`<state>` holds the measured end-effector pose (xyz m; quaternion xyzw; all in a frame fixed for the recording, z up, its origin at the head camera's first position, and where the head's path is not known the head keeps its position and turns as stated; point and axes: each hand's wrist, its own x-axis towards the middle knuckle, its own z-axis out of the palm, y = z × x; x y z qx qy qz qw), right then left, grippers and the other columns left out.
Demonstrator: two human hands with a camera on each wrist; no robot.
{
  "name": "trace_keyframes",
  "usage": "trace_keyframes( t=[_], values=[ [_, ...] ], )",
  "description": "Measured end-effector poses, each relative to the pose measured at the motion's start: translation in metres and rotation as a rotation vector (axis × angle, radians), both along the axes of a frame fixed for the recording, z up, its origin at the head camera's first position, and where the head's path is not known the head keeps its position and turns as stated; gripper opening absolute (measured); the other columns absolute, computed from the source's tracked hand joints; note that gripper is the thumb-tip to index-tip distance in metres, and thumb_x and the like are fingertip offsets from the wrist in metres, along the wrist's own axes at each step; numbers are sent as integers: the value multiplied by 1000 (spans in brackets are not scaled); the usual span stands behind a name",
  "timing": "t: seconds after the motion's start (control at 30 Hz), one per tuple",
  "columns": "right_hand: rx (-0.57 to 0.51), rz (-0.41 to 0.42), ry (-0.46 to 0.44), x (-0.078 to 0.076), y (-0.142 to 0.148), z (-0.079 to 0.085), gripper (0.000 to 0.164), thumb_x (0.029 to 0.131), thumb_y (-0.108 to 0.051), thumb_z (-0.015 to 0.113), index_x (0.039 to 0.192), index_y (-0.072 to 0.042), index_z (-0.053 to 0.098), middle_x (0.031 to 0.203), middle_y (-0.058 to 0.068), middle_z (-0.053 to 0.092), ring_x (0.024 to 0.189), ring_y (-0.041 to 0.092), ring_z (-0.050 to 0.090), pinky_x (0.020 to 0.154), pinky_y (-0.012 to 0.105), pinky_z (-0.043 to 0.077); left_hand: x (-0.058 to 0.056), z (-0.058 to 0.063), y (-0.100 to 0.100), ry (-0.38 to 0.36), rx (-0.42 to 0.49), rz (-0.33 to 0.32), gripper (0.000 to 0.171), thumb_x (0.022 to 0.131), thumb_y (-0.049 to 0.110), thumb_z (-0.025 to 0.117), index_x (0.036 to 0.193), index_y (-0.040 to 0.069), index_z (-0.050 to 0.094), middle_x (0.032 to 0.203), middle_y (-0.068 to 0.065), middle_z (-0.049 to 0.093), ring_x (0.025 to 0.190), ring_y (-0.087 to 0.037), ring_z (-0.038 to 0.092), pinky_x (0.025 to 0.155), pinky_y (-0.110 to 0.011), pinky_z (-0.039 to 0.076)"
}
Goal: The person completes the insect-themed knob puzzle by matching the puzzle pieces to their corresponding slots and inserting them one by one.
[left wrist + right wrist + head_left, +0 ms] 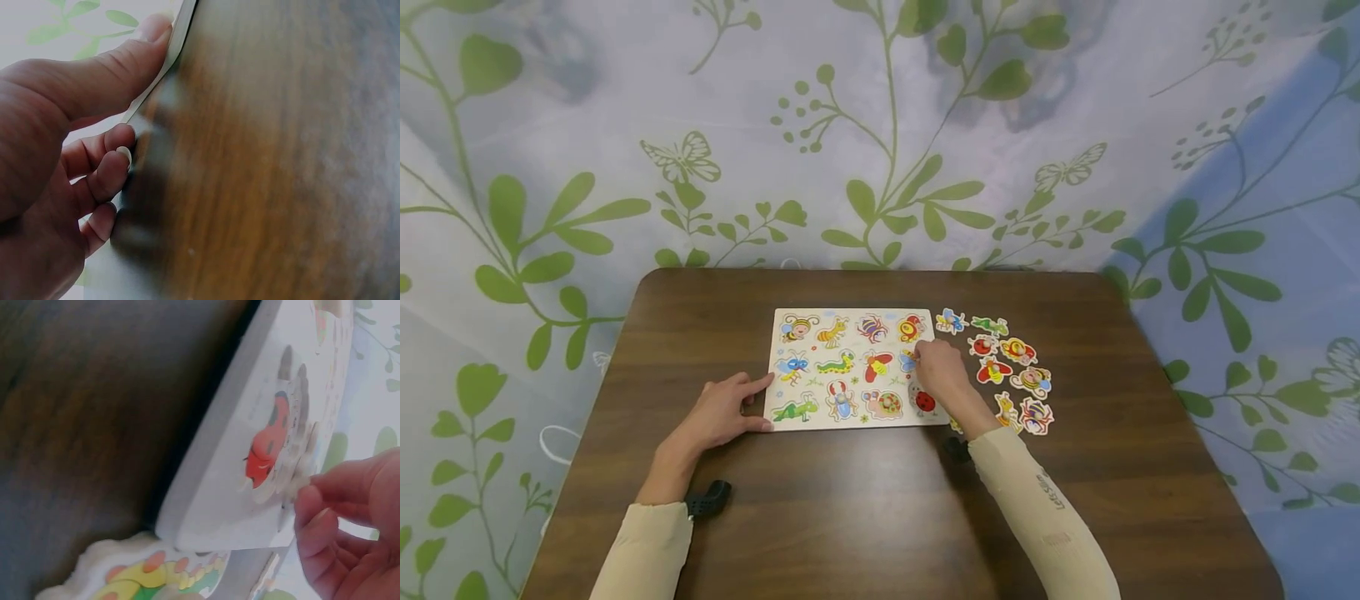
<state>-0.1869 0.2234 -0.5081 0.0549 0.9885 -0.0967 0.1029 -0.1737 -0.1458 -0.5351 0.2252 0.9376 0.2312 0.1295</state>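
Note:
A pale wooden insect puzzle board (805,343) lies flat on the table. Its left edge is touched by my left hand (722,411), thumb and index finger extended; in the left wrist view the other fingers (112,175) bend inward. Over the board's right column, my right hand (943,368) pinches a puzzle piece (907,360) with blue on it, mostly hidden by the hand. In the right wrist view the thumb and fingertips meet at its pale edge, beside the red ladybug picture (270,440).
Several loose insect pieces lie right of the board, among them a bee (1032,381), a purple beetle (1036,415) and a blue insect (951,321). A caterpillar piece (150,575) lies by the board's corner. A leaf-patterned curtain (737,167) hangs behind the brown table (820,508).

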Motion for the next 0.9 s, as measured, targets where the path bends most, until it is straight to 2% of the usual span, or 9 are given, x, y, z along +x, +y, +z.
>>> trace_keyframes(
  t=[0.13,0.23,0.43,0.67,0.77,0.9],
  values=[
    [25,8,-18,0,-1,-1,20,94,-14,60,110,-7,71,100,11,67,88,23,60,81,40,52,1,-1,0,-11,1,7,85,71,46,83,144,20,49,83,-1,45,67,-14,38,76,-38,22],
    [29,23,0,1,-1,-3,20,95,-13,59,109,-7,71,99,10,68,88,23,61,80,40,52,1,-1,-1,-20,1,17,85,71,46,83,144,21,49,83,-1,45,68,-15,38,76,-38,22],
    [-72,-16,14,2,7,2,26,90,-14,64,115,-6,64,103,12,69,86,24,63,74,40,52,1,-2,0,-12,0,21,84,71,45,83,144,21,49,84,0,46,69,-15,39,77,-39,23],
    [-172,-58,71,5,38,5,31,90,-23,67,116,-6,62,90,10,68,73,22,59,61,32,46,0,-3,3,15,13,-6,84,72,47,82,145,21,48,83,1,46,66,-13,38,78,-39,22],
    [-168,-69,115,6,54,7,28,91,-23,65,111,-5,64,87,11,67,73,24,60,62,35,47,-1,-4,3,27,21,-16,85,72,46,83,145,20,48,82,2,45,66,-12,38,78,-39,21],
    [-107,-90,202,7,75,7,24,90,-19,61,106,-1,65,85,15,69,75,31,63,66,43,49,0,-6,0,25,13,-6,86,71,46,83,145,21,48,82,2,45,67,-12,38,77,-39,21]
  ],
)
